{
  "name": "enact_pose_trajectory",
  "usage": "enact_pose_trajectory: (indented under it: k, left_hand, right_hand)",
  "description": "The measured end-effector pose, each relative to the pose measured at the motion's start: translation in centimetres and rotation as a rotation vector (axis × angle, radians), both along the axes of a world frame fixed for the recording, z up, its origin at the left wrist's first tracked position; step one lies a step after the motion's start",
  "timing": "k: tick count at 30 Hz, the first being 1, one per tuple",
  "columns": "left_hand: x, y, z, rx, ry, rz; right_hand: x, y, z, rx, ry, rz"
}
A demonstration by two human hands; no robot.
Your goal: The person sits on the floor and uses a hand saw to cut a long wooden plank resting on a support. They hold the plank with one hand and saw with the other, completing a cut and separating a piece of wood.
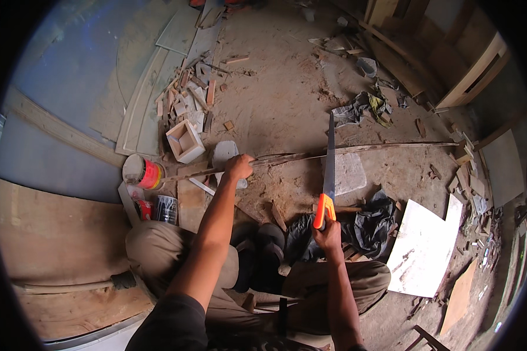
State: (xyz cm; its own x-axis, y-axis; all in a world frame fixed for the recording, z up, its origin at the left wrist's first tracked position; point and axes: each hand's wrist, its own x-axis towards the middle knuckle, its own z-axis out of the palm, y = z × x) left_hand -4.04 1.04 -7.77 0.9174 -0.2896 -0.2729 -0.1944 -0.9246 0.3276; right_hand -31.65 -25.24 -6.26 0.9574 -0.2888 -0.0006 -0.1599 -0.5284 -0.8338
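Head view, one: left fisheye of a worn pair, facing down over near knees (158,248) to the floor (266,76) beyond; rim dark, detail there uncertain.

This looks like a rough woodworking shop, perhaps makeshift. The bare floor (263,76) is dusty and littered with wood offcuts (181,105); a small open wooden box (185,141) sits beside them. An orange-handled handsaw (331,161) crosses a long wooden strip (284,158), and large panels (58,228), tins (151,175) and a timber frame (477,73) line the sides.
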Motion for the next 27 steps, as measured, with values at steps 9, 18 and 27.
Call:
enact_pose_trajectory:
  k: [9,18,27]
  left_hand:
    - [-1.0,-0.5,1.7,-0.036,-0.127,-0.13]
    - [2.0,-0.8,0.3,-0.124,-0.21,-0.086]
    - [4.8,-1.9,1.1,-0.048,-0.18,-0.065]
  right_hand:
    - [1.4,2.6,5.5,0.024,-0.164,-0.286]
    - [5.3,3.3,8.4,0.163,-0.236,-0.429]
    - [6.0,6.2,6.3,0.293,-0.157,-0.324]
